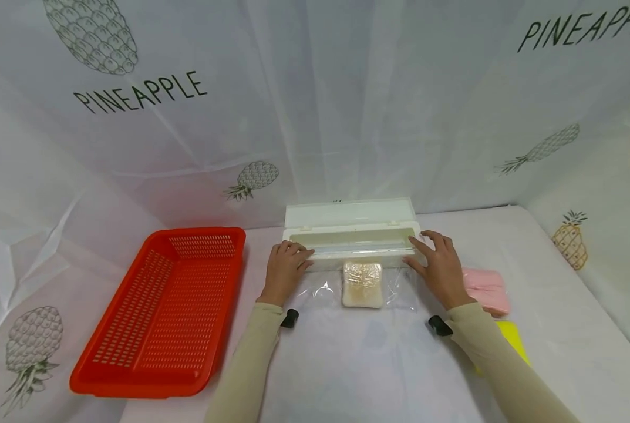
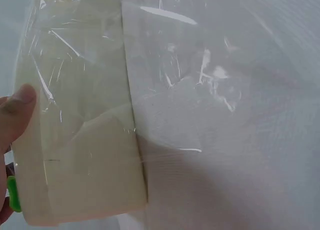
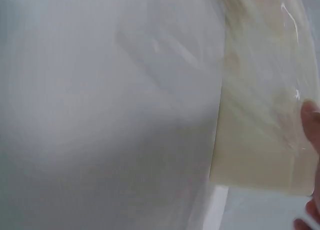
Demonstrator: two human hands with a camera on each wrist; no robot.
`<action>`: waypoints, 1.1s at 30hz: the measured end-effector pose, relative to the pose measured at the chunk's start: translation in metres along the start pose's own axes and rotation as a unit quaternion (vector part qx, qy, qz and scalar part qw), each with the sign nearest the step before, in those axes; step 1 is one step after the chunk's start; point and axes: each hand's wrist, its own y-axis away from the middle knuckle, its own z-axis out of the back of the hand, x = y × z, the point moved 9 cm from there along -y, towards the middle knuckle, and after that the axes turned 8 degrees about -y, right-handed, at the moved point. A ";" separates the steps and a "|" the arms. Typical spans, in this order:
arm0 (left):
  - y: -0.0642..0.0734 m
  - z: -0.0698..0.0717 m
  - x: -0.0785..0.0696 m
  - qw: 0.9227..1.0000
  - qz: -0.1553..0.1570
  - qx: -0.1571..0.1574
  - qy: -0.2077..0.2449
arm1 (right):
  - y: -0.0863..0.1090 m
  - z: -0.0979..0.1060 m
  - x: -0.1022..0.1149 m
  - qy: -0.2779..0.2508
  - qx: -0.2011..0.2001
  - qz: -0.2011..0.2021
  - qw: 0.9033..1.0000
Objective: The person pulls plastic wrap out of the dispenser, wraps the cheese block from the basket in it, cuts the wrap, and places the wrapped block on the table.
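A long white cling film dispenser (image 1: pixel 325 262) stands at the back of the table, its lid (image 1: pixel 349 213) raised. Clear film (image 1: pixel 320 292) runs from it toward me, lying over its front wall in both wrist views. Against the front sits a square cream-coloured block like sliced bread (image 1: pixel 363 294), with shiny film on its upper half. My left hand (image 1: pixel 285 271) grips the dispenser's left end, thumb on the front. A green tab (image 2: pixel 14 194) shows beside those fingers in the left wrist view. At the right end, my right hand (image 1: pixel 441 269) pinches the front wall between thumb and forefinger.
To the left stands a red perforated basket (image 1: pixel 188 317). A pink folded item (image 1: pixel 488 288) lies beyond my right wrist, and a yellow item (image 1: pixel 512 338) is partly hidden under the right sleeve. White pineapple-print cloth (image 1: pixel 346 106) hangs behind the table.
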 end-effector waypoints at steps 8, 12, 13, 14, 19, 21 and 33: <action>0.007 0.003 0.006 0.998 0.001 -0.049 0.046 | 0.009 -0.003 0.023 -0.072 -0.022 0.085 0.994; 0.014 0.007 0.006 0.997 -0.003 -0.053 0.061 | 0.014 -0.001 0.033 -0.099 -0.023 0.136 0.986; 0.016 0.007 0.006 0.996 -0.007 -0.050 0.069 | 0.016 -0.001 0.035 -0.103 -0.018 0.149 0.983; 0.018 0.008 0.005 0.996 -0.013 -0.044 0.076 | 0.018 -0.001 0.036 -0.106 -0.013 0.162 0.981; 0.029 0.006 -0.004 0.994 -0.045 0.006 0.103 | 0.029 -0.002 0.038 -0.086 0.024 0.213 0.973; 0.032 0.004 -0.008 0.993 -0.054 0.026 0.098 | 0.031 -0.002 0.040 -0.065 0.033 0.227 0.971; 0.044 -0.009 -0.019 0.991 -0.101 0.090 0.001 | 0.048 -0.009 0.046 0.028 0.083 0.287 0.954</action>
